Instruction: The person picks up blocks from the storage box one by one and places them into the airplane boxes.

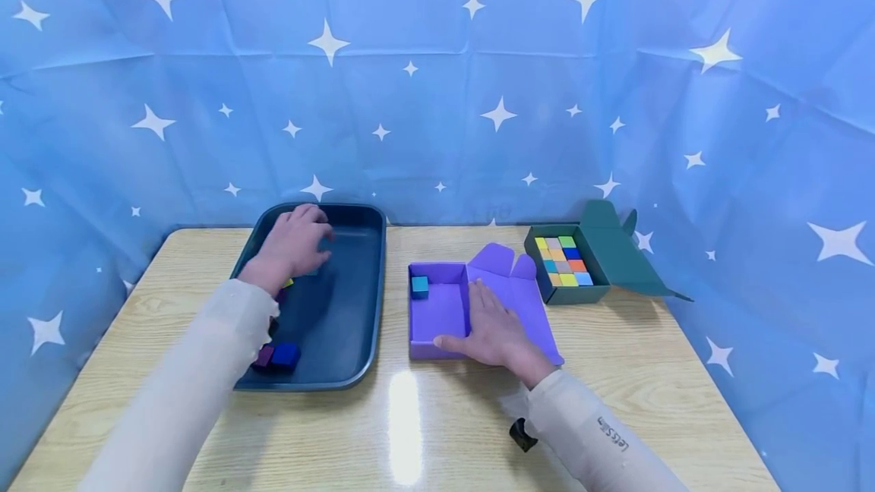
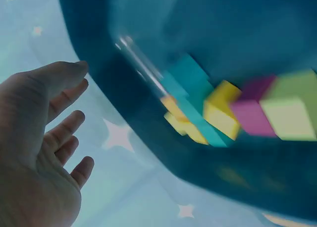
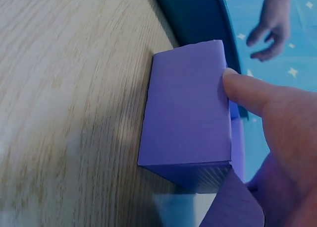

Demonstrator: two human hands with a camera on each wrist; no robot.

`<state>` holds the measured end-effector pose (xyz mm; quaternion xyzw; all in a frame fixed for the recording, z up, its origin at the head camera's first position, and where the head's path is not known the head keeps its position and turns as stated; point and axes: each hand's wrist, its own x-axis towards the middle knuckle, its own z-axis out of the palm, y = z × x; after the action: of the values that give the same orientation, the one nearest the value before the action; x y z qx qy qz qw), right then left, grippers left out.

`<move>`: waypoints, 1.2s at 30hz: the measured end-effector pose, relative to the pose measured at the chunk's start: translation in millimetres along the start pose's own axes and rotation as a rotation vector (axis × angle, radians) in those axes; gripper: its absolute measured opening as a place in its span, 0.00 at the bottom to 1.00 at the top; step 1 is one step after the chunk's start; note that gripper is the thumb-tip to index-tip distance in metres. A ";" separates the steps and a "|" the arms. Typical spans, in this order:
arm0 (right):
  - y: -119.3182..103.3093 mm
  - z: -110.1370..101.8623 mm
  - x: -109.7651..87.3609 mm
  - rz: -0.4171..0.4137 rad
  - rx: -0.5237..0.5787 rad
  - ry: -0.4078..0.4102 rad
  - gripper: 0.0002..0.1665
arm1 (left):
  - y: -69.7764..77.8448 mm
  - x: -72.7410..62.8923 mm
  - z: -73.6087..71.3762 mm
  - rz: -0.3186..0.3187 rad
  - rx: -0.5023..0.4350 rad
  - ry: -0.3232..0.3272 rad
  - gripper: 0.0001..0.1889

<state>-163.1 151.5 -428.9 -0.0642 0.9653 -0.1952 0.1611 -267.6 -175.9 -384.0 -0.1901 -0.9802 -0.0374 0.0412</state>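
Observation:
My left hand (image 1: 294, 241) hovers over the far left part of the dark blue tray (image 1: 352, 310), fingers loosely bent with nothing between them. In the left wrist view, teal, yellow (image 2: 221, 113), magenta (image 2: 254, 115) and pale green blocks (image 2: 290, 113) line the tray's side. My right hand (image 1: 495, 329) rests on the open purple box (image 1: 434, 351), its fingers along the right wall by the lid. The thumb touches the top edge of the front wall in the right wrist view. One teal block (image 1: 420, 288) sits in the box's back left corner.
A dark green box (image 1: 577, 295) at the back right holds rows of coloured blocks, its lid (image 1: 622, 257) folded out to the right. Blue (image 1: 285, 356) and magenta blocks (image 1: 263, 357) lie at the tray's near left. A starry blue curtain (image 1: 410, 97) encloses the table (image 1: 328, 439).

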 end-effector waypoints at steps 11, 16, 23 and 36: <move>6.3 -10.7 -1.5 -0.070 0.010 -0.071 0.64 | -25.7 -16.1 12.1 -0.091 -0.008 -0.070 0.17; 7.4 -12.7 -2.2 -0.074 0.029 -0.075 0.65 | -28.3 -14.1 23.6 -0.106 0.019 -0.099 0.20; 7.6 -10.9 -2.9 -0.062 0.028 -0.053 0.65 | -33.6 -10.8 34.7 -0.111 0.051 -0.109 0.22; 7.0 -6.7 -2.6 -0.049 0.017 -0.035 0.66 | -35.8 -9.3 41.8 -0.124 0.055 -0.096 0.20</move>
<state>-163.3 160.8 -425.1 -0.0899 0.9588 -0.2063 0.1735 -275.3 -208.7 -428.5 -0.1294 -0.9916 -0.0038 -0.0029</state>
